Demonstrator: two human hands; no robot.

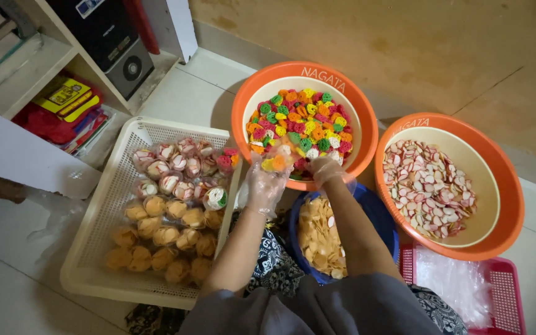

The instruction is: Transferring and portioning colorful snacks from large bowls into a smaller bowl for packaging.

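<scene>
Orange basin (241,105) holds multicoloured crackers (299,121). At its near rim, the gloved left hand (265,183) pinches a small plastic bag (277,161) with a few crackers inside, while the gloved right hand (327,167) curls at the bag's mouth, fingers bent. White basket (103,239) of filled packets (169,211) sits left; blue bowl (383,220) of yellow chips lies below.

Around the orange bowl of coloured crackers (243,115) I saw little free room: the white basket (116,186) crowded its left, a second orange bowl (510,186) its right, a blue bowl (379,214) just before it; bare floor (181,96) lay open at its upper left.
</scene>
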